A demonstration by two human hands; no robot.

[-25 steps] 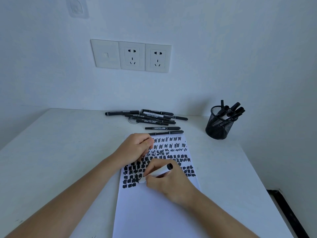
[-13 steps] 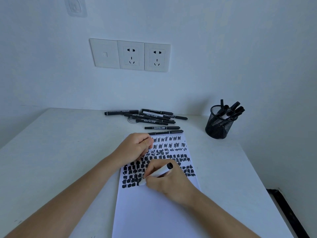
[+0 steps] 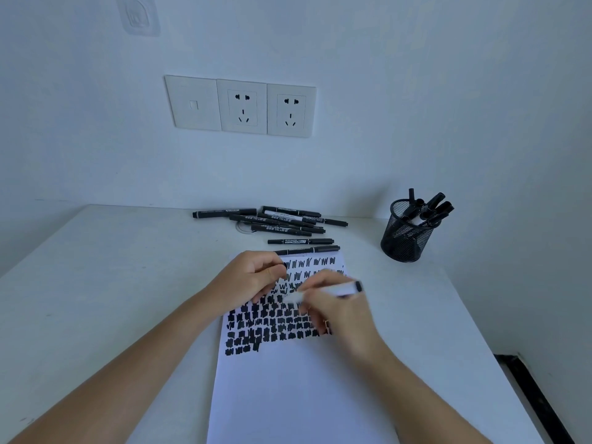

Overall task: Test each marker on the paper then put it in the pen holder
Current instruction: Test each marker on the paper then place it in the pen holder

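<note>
Few done in holder (image 3: 406, 233) at 2 o'clock, pile (image 3: 282, 223) at 12 waiting; right hand (image 3: 338, 315) grips marker (image 3: 343, 288), left hand (image 3: 253, 278) curled, contents unclear.

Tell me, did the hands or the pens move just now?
The right hand, gripping the white marker, slid away from the person and to the right across the paper, and it looks blurred. Nothing was picked up or let go. The left hand stayed on the paper, and the loose markers and pen holder did not move.
</note>
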